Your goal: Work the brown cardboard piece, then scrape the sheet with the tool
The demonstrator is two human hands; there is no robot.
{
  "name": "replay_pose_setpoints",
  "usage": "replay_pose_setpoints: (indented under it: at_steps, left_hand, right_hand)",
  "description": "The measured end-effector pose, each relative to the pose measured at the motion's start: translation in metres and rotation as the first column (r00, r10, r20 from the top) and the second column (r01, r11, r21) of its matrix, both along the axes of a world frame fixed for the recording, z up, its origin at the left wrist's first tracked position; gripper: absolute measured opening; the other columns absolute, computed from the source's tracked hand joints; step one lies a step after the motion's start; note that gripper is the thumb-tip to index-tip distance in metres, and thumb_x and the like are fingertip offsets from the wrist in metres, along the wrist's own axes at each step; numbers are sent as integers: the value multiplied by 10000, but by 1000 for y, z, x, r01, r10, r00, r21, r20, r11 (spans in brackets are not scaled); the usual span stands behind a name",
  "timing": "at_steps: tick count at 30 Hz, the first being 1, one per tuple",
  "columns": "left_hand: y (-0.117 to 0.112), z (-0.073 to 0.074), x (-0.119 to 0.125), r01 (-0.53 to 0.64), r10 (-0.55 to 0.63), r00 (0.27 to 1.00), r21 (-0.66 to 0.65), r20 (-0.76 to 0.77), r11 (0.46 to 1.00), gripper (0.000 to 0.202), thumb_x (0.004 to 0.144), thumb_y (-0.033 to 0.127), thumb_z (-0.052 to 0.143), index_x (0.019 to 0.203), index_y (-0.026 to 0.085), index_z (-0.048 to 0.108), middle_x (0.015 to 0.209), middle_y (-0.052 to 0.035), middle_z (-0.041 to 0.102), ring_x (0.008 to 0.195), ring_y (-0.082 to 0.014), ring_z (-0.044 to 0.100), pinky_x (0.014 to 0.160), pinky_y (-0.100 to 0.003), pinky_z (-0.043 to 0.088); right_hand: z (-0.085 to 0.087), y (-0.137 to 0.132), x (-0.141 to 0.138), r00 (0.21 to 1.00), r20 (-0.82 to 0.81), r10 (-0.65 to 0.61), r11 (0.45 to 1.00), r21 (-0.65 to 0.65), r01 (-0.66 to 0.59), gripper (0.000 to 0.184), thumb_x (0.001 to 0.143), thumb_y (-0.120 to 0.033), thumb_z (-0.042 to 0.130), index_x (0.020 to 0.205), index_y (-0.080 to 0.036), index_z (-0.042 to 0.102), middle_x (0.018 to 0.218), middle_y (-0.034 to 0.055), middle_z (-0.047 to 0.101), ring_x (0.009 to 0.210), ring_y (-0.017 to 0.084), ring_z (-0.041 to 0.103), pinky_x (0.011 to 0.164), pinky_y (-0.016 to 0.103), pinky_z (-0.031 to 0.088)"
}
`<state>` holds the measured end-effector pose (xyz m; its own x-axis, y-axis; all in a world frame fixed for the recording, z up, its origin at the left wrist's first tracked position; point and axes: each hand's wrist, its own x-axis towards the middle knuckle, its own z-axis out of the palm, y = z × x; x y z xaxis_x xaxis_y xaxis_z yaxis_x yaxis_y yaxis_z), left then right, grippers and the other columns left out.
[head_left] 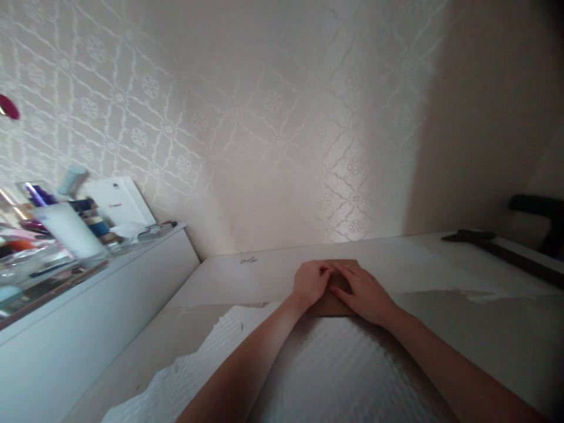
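Cardboard piece (326, 305) brown, flat on table (440, 258); left hand (309, 283), right hand (365, 294) spread atop, grip released.

Pale patterned wallpaper (264, 117), white table (440, 264), cluttered shelf (66, 276) left, perhaps a dark chair (540, 214) right.

brown sheet (326, 306): mostly under left hand (309, 283), right hand (365, 294) | shelf clutter (66, 229): blurred (cut at edge)
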<state>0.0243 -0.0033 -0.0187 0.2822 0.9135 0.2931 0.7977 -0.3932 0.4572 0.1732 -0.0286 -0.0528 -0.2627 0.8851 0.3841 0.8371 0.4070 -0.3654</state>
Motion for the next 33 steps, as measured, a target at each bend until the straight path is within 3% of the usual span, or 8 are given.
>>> replay_pose_setpoints:
  at_steps: [10,23,29,33]
  left_hand:
    - [0,0,0,-22,22,1000,10,-1,1000,208,869,321,523,862,216,702,874,-13,699,828,-165,621,770,-249,457]
    - [5,0,-11,106,-106,994,11,-3,994,136,805,209,553,867,214,674,886,7,685,835,-145,604,779,-230,453]
    - [4,1,-10,38,-38,999,36,13,999,165,853,312,526,831,203,648,858,-8,680,803,-150,604,729,-239,453]
    - [11,6,-21,-102,103,995,42,-13,994,154,848,307,529,840,201,641,871,-22,684,821,-161,611,742,-247,447]
  right_hand:
    - [2,-1,0,1000,6,15,1000,-19,-15,515,849,-426,455,1288,-159,478,1308,113,502,1197,262,441,1020,453,307]
    - [4,-1,0,1000,14,7,1000,-27,-7,517,843,-430,462,1287,-166,489,1315,111,497,1199,264,442,1026,449,302]
    - [6,-3,-1,999,35,-2,999,-43,3,537,847,-426,452,1294,-132,483,1333,122,478,1209,268,430,1036,450,290]
    - [6,-3,-1,999,48,-3,999,-42,6,543,853,-440,442,1279,-109,496,1334,133,475,1206,273,432,1038,451,290]
